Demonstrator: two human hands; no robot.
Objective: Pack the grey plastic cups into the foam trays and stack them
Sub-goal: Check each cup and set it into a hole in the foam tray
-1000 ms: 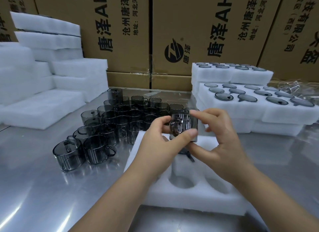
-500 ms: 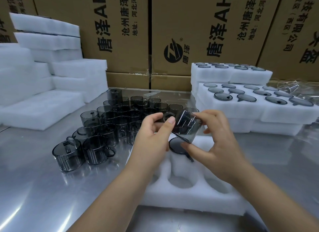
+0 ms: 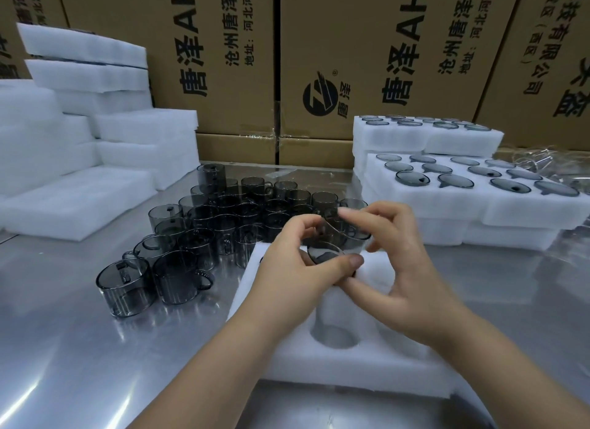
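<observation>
Head view: gripping one grey plastic cup (image 3: 351, 237) in both hands, tilted, just above the far end of a white foam tray (image 3: 287, 358) on the steel desk (image 3: 79, 348). Left hand (image 3: 297, 269) curled round the cup's near side, thumb laid across its base. Right hand (image 3: 405, 269) pinching the far side between curled fingers (image 3: 360, 213) and thumb. Nearer the camera, in the same tray, a round pocket (image 3: 335, 336). Flanked on the left by a crowd of loose cups (image 3: 223, 224), on the right by stacked filled trays (image 3: 479, 205). Backed by plain foam slabs (image 3: 79, 173) and printed cardboard cartons (image 3: 351, 45).
</observation>
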